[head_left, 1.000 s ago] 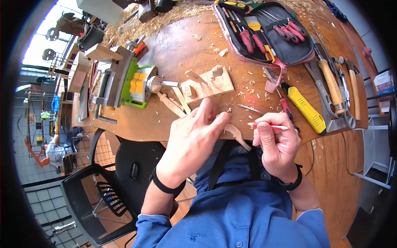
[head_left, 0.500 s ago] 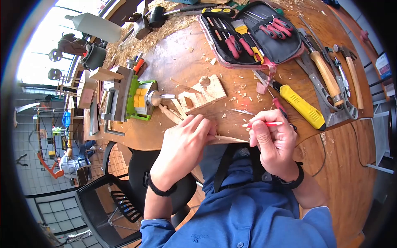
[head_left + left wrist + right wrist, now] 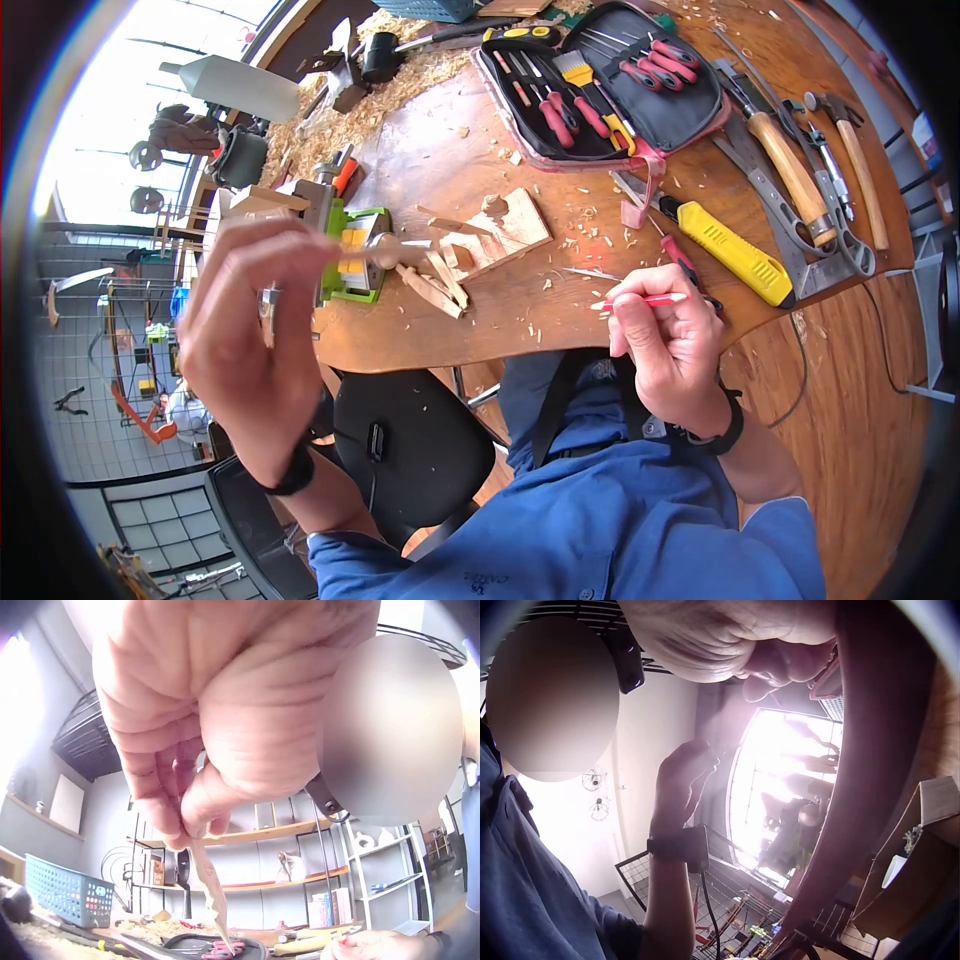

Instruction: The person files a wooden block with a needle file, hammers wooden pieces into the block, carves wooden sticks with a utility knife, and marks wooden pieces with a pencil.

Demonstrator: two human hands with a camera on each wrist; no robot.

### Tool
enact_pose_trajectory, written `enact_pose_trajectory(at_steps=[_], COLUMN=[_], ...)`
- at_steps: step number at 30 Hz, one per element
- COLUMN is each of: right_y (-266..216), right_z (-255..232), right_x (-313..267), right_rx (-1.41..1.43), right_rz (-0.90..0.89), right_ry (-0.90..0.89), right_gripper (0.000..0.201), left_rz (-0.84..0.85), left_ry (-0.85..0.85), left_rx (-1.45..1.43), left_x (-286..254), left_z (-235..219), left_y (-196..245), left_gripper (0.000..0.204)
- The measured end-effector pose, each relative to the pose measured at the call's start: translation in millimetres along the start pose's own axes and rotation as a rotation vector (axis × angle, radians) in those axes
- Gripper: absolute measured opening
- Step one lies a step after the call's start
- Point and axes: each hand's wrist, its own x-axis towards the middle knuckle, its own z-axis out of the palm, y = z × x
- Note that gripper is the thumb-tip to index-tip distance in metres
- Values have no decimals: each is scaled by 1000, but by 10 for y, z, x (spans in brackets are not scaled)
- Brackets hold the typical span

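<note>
My left hand [image 3: 238, 350] is raised at the left, above the table's left side. It pinches one end of a slim carved wooden piece [image 3: 210, 889] with wavy edges, which hangs from the fingertips in the left wrist view. In the head view this piece is blurred and overlaps the green vise [image 3: 368, 285]. Over the table's front edge, my right hand [image 3: 662, 345] holds a red pencil [image 3: 655, 300] between thumb and curled fingers, its tip pointing left. A carved board [image 3: 520, 235] lies on the table between the hands, with loose wooden pieces [image 3: 430, 292] beside it.
A tool case [image 3: 650, 120] with red-handled tools lies open at the back. Right of it are a yellow utility knife [image 3: 730, 255], a wooden-handled tool [image 3: 790, 175] and a hammer [image 3: 862, 185]. Shavings [image 3: 400, 95] cover the back left. A black chair [image 3: 410, 450] stands at the front edge.
My left hand has lifted the carved wooden piece from the table's front edge and moved up and left with it. The right hand keeps the pencil in nearly the same place.
</note>
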Motion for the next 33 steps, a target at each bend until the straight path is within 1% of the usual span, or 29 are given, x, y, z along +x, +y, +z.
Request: enact_pose_trajectory(at_steps=[1,2,4,5,7,9,10,11,13,15,16,23,26,33], right_y=[0,0,4,2,-1,5,8,14,27,23,22,8,4,1], right_z=[1,-1,-6,-6,-3,-9,-12,-10,-5,-10,-14,-17,-20,-27], right_x=[-3,-6,-4,-5,-7,-6,-6,-8,-6,-8,-6,5,2,7], right_rx=[-5,-5,17,15,22,4,-11,-13,-18,-23,-26,-44,-54,-84], right_rz=[-1,0,6,6,3,0,-3,0,-19,-18,-20,-41,-34,-40], right_ry=[5,-1,4,1,17,15,12,16,22,18,12,-5,-6,-8], right_gripper=[8,8,8,8,8,8,8,8,8,8,8,9,9,8], left_rz=[-12,-16,57,56,-23,-39,-49,-59,-61,-51,-55,-52,-55,-59], left_ry=[74,77,84,87,-14,-15,-44,-74,-81,-212,-225,-249,-223,-217], left_rx=[-13,-10,-187,-187,-147,-150,-168,-187,-181,-158,-134,-137,-123,-134], left_x=[96,181,341,394,485,531,551,563,561,549,541,475,452,455], left_z=[29,71,160,203,322,453,500,546,610,631,645,732,785,797], left_y=[-38,-110,-268,-288,-267,-271,-283,-292,-300,-307,-283,-272,-270,-265], left_gripper=[13,13,11,11,14,14,13,13,11,16,15,14,13,13])
